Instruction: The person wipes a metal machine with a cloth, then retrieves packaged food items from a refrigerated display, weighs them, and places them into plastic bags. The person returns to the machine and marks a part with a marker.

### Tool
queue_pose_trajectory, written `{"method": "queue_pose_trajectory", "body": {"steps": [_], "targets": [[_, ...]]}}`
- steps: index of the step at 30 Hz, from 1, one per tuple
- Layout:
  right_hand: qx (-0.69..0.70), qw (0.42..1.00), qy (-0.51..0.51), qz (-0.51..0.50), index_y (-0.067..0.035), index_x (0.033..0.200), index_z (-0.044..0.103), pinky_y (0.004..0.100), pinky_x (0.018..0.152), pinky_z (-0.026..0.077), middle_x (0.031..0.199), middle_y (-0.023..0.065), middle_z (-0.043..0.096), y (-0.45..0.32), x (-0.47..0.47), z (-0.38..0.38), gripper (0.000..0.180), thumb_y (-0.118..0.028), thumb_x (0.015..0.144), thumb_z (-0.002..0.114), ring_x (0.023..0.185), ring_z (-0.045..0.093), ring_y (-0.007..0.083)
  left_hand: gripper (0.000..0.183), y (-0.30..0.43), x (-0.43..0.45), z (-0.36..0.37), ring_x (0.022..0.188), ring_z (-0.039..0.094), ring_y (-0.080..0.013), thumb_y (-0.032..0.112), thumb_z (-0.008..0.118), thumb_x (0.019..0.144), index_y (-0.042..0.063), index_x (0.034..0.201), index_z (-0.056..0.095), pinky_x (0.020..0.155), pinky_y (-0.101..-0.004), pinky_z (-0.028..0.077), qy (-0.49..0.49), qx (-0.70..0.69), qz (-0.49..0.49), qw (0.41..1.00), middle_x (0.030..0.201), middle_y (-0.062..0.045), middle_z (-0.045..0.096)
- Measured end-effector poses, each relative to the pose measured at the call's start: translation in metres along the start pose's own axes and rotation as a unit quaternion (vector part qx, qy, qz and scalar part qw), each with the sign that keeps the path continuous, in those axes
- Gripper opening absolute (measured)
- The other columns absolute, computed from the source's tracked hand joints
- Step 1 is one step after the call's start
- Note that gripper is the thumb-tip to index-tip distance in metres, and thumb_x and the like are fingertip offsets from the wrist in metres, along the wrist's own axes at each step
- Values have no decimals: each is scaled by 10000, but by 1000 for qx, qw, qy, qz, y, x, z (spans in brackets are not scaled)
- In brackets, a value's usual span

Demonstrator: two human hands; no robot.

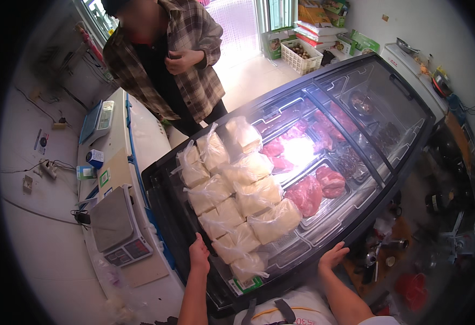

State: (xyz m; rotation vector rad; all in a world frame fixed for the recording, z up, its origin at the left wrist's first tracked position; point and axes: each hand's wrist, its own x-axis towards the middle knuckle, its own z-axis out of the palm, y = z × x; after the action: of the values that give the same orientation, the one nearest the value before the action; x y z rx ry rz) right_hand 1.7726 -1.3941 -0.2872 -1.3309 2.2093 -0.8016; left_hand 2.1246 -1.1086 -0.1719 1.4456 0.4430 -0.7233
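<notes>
A black-framed chest freezer with sliding glass lids stands before me. My left hand is at the dark left end of its top, beside the bags; its fingers are partly hidden, so I cannot tell whether they grip the frame. At the front rim, my right hand has its fingers apart and nothing in them. Several knotted clear plastic bags of pale yellow blocks are grouped over the freezer's left part. Under the glass, pieces of raw red meat lie in trays, and a lamp's glare hides some.
A person in a plaid shirt stands across the freezer. Weighing scales sit on a white counter at left. A white crate and stacked sacks are by the doorway. Cluttered cookware lies at right.
</notes>
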Motion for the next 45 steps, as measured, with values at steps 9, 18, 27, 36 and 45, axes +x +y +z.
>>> {"method": "queue_pose_trajectory", "body": {"steps": [9,18,27,36,45], "targets": [[108,991,-38,62,98,1188,465,460,1026,430,1260,369,565,2,0,-8,594,-488,1133,387,1066,547,408,694,-24,5,131,1080,511,-165,574,636,1004,11,1409,609,935,-302,403,-37,37,-26,998,1216,-79,599],[102,991,-59,63,67,1211,454,494,1042,429,1307,368,555,-13,0,-15,584,-504,1126,372,1133,572,452,1046,-30,16,253,1523,350,-286,556,599,1027,-190,1580,119,1219,-334,283,-247,134,16,960,1624,-316,359],[53,995,-36,82,78,1289,477,490,1054,445,1426,358,514,-19,0,-18,687,-575,1098,390,1215,574,457,168,-108,-15,191,909,696,-257,157,724,945,14,1033,718,832,-381,555,-113,190,253,942,1039,-140,710],[77,993,-50,69,86,1389,458,435,1088,435,1467,305,502,-2,10,-8,715,-564,1094,410,1241,560,381,402,-182,142,-16,1153,611,-501,190,748,913,-24,1196,559,944,-538,534,265,439,96,853,1214,-278,597],[37,996,-45,60,70,1360,459,466,1086,434,1456,322,499,-18,-3,-13,708,-582,1090,394,1240,561,408,194,-224,154,-52,909,695,-457,223,683,957,35,977,725,795,-513,534,206,393,88,892,971,-239,734]]}}
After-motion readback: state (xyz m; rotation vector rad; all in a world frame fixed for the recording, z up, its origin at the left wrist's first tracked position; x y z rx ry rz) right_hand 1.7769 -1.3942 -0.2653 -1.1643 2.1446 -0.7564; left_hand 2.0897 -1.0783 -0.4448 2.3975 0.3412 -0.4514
